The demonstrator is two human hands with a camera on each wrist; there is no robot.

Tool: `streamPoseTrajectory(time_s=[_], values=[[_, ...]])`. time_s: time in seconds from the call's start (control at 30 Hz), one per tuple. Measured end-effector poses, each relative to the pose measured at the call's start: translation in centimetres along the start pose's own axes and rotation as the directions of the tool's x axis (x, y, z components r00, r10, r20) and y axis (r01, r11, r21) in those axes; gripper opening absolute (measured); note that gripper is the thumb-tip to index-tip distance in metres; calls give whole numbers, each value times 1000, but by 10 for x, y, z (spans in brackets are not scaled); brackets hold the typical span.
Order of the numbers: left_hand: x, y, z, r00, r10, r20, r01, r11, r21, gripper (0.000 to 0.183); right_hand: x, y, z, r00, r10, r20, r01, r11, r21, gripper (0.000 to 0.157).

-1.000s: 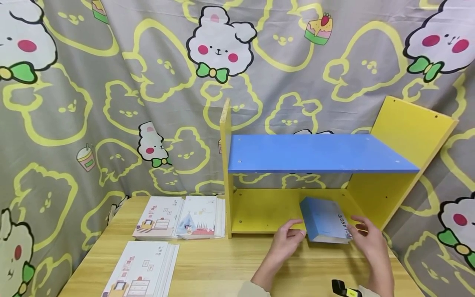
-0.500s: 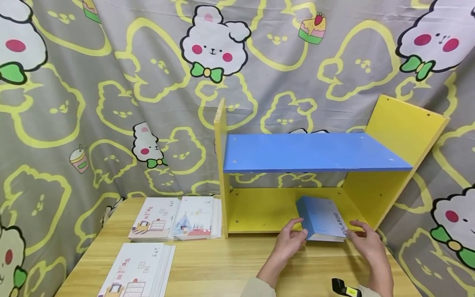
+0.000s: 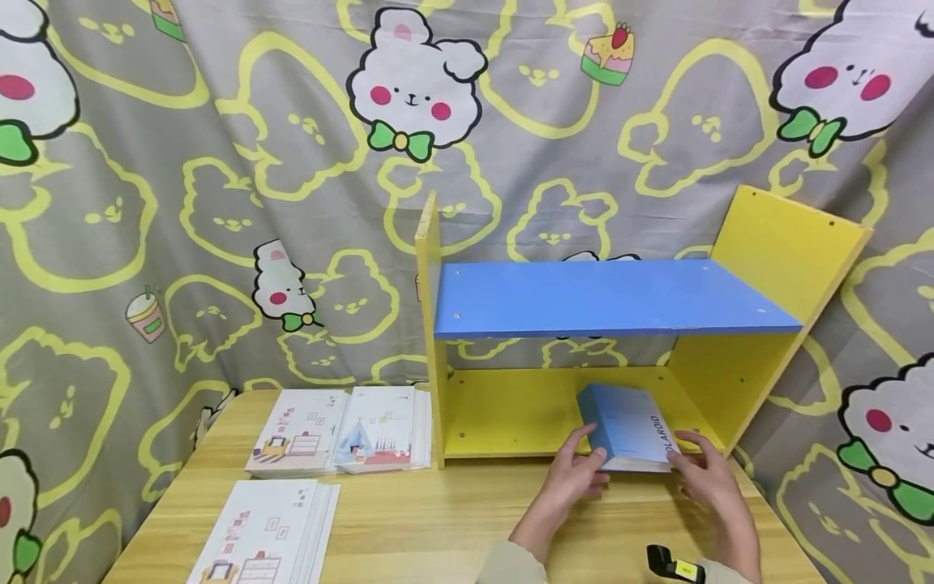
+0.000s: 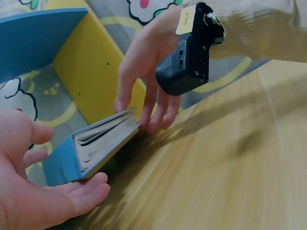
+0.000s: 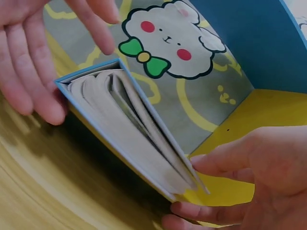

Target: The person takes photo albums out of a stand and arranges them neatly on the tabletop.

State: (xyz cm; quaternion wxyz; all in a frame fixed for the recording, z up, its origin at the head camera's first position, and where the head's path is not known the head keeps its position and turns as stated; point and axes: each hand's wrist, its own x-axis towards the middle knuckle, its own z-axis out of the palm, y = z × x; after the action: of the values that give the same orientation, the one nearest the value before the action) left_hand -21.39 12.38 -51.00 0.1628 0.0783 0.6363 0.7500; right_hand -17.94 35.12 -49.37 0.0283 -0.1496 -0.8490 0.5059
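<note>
A blue book (image 3: 627, 430) with "POLAROID" lettered on its cover lies at the front right of the shelf unit's yellow bottom board (image 3: 511, 405), its near end reaching past the board's edge. Its spine (image 4: 62, 163) faces left, and the page ends (image 5: 124, 120) show toward me. My right hand (image 3: 708, 474) pinches the book's right edge, thumb on the cover and fingers below. At the spine side is my left hand (image 3: 565, 478); its fingers extend under the near corner, while the thumb stands off from the book in the left wrist view.
The unit has a blue middle shelf (image 3: 613, 296) above the book and yellow side panels (image 3: 781, 268). White illustrated booklets lie in stacks on the wooden table (image 3: 409, 527): a front stack (image 3: 255, 527), a back stack (image 3: 299, 430) and another beside the unit (image 3: 375, 426). A patterned curtain (image 3: 292, 122) hangs behind.
The left hand has moved in against the spine corner, its fingers now under the book. The right hand has closed on the right edge. The head view has shifted slightly right.
</note>
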Motion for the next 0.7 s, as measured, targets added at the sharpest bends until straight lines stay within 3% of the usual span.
streamPoseTrajectory(time_s=[0.2, 0.37, 0.7], values=[[4, -4, 8, 1000, -7, 6, 7, 999, -37, 50, 1, 5, 6, 999, 35, 4, -35, 995, 89, 61], [7, -8, 14, 1000, -16, -7, 16, 998, -66, 51, -3, 9, 7, 996, 74, 50, -83, 971, 223, 62], [11, -11, 26, 997, -25, -71, 18, 995, -94, 53, 1, 13, 9, 994, 36, 99, -69, 934, 349, 51]])
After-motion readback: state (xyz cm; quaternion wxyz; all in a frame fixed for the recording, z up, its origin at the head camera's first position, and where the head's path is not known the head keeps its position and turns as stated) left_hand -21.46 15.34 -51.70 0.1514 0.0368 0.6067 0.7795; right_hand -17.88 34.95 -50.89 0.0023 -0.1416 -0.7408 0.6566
